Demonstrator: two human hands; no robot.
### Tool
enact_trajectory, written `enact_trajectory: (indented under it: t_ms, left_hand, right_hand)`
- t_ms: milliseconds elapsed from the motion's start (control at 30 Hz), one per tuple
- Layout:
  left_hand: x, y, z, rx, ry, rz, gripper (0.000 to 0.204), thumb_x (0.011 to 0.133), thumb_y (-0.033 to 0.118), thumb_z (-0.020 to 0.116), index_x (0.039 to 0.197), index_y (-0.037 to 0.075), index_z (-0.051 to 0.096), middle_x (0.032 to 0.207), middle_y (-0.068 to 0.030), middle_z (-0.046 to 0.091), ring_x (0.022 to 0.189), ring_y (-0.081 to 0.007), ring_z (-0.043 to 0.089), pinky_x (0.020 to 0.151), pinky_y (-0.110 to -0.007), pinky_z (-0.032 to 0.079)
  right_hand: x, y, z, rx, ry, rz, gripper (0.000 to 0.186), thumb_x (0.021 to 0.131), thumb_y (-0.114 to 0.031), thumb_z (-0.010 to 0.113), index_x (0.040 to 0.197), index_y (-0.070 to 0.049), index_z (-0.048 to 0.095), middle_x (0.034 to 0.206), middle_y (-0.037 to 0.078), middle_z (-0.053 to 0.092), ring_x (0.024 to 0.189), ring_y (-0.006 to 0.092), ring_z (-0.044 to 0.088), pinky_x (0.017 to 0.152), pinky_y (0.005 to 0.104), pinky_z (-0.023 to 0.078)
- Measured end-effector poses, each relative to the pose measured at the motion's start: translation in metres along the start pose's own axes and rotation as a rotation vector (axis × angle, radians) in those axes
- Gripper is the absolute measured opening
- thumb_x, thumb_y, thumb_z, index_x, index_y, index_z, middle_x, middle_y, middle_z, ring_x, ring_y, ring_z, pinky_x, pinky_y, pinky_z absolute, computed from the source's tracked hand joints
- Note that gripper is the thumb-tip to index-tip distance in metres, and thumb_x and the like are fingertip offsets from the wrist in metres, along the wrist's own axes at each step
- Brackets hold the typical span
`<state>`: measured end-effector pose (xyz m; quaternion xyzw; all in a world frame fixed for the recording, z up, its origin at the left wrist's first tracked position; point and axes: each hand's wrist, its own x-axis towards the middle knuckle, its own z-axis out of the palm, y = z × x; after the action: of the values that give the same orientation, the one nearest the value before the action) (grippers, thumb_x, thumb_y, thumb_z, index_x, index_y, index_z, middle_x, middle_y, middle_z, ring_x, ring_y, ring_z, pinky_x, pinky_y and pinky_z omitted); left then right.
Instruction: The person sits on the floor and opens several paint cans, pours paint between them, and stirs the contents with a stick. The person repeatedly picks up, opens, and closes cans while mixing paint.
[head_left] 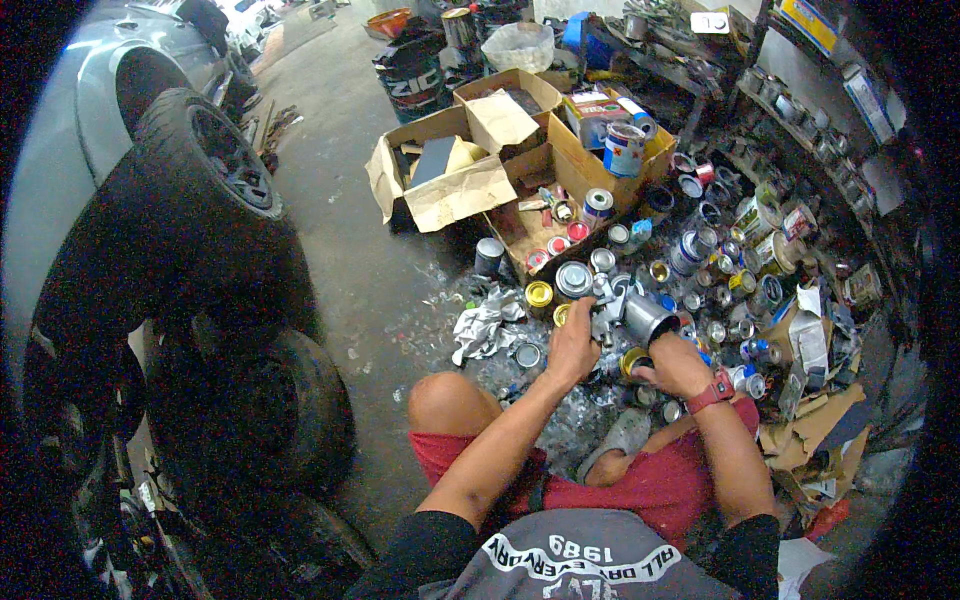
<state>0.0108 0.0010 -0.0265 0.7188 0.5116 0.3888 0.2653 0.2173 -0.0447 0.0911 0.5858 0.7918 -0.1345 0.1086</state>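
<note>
My left hand (573,345) is closed around a silver metal spray gun (608,305) above the cluttered floor. Its grey cup (648,318) is tilted, with the dark mouth turned toward my right hand (682,365). That hand is bent in at the cup's mouth with its fingers curled; their tips are partly hidden, and I cannot make out what they hold. Just beneath it stands a can with a yellow rim (630,360). Close past my left hand are a round silver-lidded can (574,279) and a small yellow-topped can (539,294).
Crumpled white paper (487,325) lies left of my hands. Open cardboard boxes (460,205) hold cans and scraps. Many used paint cans (692,250) crowd the right side, beside torn cardboard (815,435). Wheels (235,165) and a grey car (95,70) stand left.
</note>
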Motion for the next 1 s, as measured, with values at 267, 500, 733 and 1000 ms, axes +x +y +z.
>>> enact_trajectory:
  t_ms: [267, 500, 733, 1000]
  left_hand:
    - [0.001, -0.048, 0.016, -0.323, -0.084, -0.232, 0.051, 0.088, 0.004, 0.069, 0.137, 0.005, 0.056, 0.121, -0.0287, 0.069, 0.112, -0.0450, 0.068, 0.094, -0.048, 0.053]
    - [0.003, -0.050, 0.028, -0.343, -0.029, -0.045, 0.037, 0.104, 0.011, 0.063, 0.140, 0.004, 0.057, 0.110, -0.0135, 0.072, 0.087, -0.0221, 0.069, 0.079, -0.037, 0.056]
    - [-0.008, -0.008, 0.005, -0.418, -0.262, -0.123, 0.046, 0.093, 0.013, 0.070, 0.137, 0.002, 0.060, 0.119, -0.0102, 0.074, 0.109, -0.0202, 0.068, 0.099, -0.035, 0.052]
    - [-0.010, -0.002, -0.009, -0.528, -0.309, -0.042, 0.040, 0.089, 0.022, 0.075, 0.121, -0.001, 0.072, 0.101, -0.0153, 0.078, 0.092, -0.0240, 0.075, 0.086, -0.037, 0.056]
  right_hand:
    - [-0.043, -0.009, -0.029, 0.557, 0.687, -0.150, 0.041, 0.090, 0.002, 0.060, 0.129, -0.006, 0.068, 0.125, 0.017, 0.069, 0.116, 0.0416, 0.064, 0.109, 0.0440, 0.049]
    - [0.006, -0.053, 0.010, 1.439, 0.948, -0.023, 0.048, 0.114, -0.025, 0.042, 0.154, -0.001, 0.053, 0.158, 0.012, 0.053, 0.150, 0.0242, 0.044, 0.128, 0.0376, 0.026]
    - [0.023, -0.031, 0.111, 1.783, 0.961, 0.344, 0.036, 0.109, -0.006, 0.048, 0.141, 0.002, 0.062, 0.139, 0.013, 0.068, 0.121, 0.0214, 0.068, 0.111, 0.0324, 0.049]
    - [-0.018, 0.028, 0.058, 1.948, 0.558, 0.155, 0.028, 0.107, -0.016, 0.062, 0.125, 0.005, 0.068, 0.114, 0.010, 0.074, 0.096, 0.0165, 0.072, 0.087, 0.0325, 0.061]
